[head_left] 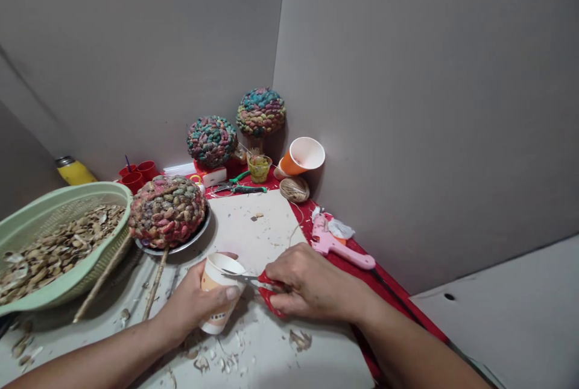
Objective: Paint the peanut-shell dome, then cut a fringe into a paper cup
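The left hand [199, 298] is wrapping around a small paper cup [218, 292], thumb across its front and fingers behind, tipping it so the open mouth is facing the wall. The right hand [307, 283] is gripping a pair of red-handled scissors [260, 283], fingers through the loops, and the blades are resting on the cup's rim, pointing left. Cup and scissors are meeting between the two hands, near the front edge of the tabletop, over a pale board [266, 238] littered with scraps.

Just to the left of the cup, a round ball covered in painted shells [167, 211] is sitting on a metal plate [199, 235], with two sticks [154, 286] leaning out toward the front edge. A green basket [63, 202] of plain shells is taking up the left edge. Along the right edge, on a red cloth, a pink glue gun [337, 244] is lying near the right hand. Toward the back corner are a ball of twine [295, 189], a tipped orange cup [302, 157], a small green cup [259, 167] and two more shell-covered balls [235, 126] against the wall.
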Demonstrator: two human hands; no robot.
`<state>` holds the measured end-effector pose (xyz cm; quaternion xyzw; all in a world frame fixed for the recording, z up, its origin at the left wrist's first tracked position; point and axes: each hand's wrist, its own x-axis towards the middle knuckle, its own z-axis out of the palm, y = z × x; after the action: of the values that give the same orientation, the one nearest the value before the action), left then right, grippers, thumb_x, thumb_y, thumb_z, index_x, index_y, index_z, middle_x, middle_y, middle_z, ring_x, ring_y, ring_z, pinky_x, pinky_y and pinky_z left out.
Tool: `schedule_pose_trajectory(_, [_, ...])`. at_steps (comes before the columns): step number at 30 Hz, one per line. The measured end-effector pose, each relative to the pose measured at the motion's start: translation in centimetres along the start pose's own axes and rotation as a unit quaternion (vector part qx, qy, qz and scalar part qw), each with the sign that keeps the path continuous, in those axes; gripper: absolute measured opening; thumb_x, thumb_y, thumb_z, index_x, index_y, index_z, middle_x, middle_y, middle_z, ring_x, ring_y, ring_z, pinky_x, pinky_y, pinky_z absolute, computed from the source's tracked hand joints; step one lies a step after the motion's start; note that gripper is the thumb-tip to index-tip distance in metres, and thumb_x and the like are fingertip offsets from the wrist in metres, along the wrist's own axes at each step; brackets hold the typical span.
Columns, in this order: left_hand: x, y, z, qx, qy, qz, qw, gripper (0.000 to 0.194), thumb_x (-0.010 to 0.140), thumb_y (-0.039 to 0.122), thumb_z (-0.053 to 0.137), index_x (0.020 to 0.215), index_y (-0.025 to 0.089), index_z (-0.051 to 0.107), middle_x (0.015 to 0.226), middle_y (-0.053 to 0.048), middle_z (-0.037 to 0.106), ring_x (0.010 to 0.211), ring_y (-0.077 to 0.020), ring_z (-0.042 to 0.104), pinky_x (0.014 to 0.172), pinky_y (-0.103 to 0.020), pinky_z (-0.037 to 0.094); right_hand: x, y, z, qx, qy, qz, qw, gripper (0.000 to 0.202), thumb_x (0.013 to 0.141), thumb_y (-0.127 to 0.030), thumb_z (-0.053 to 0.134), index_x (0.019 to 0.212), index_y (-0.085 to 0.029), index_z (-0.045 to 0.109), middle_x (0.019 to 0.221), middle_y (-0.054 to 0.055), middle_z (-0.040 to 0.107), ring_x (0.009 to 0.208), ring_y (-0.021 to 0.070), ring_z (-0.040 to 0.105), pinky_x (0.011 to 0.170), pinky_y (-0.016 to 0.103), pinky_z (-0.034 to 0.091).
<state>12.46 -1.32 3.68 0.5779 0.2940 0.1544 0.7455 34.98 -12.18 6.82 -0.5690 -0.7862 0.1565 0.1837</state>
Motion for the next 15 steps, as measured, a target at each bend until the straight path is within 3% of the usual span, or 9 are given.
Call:
schedule_pose_trajectory(5, [0.1, 0.3, 0.0, 0.033, 0.016, -0.009, 0.999, 0.088, 0.06, 0.062, 0.092, 0.128, 0.015, 0.06, 0.092, -0.004, 0.071, 0.077, -0.0174, 0.06, 0.073, -0.029, 0.047, 0.0, 0.1, 0.3, -0.009, 0.002, 0.006, 1.0, 0.02, 0.08, -0.021, 0.07, 0.063, -0.018, 0.06, 0.055, -0.004, 0.056, 0.053, 0.01, 0.037, 0.057, 0.026, 0.022])
schedule_pose_trajectory(15, [0.4, 0.1, 0.2, 0.127, 0.026, 0.023, 0.991, 0.061, 0.069, 0.047, 0.084, 0.117, 0.017, 0.064, 0.101, -0.006, 0.072, 0.088, -0.0221, 0.062, 0.083, -0.033, 0.051, 0.1, 0.6, 1.3, -0.021, 0.023, -0.01, 0.999, 0.017, 0.073, -0.023, 0.073, 0.061, -0.018, 0.061, 0.054, -0.004, 0.058, 0.051, 0.01, 0.042, 0.056, 0.027, 0.022])
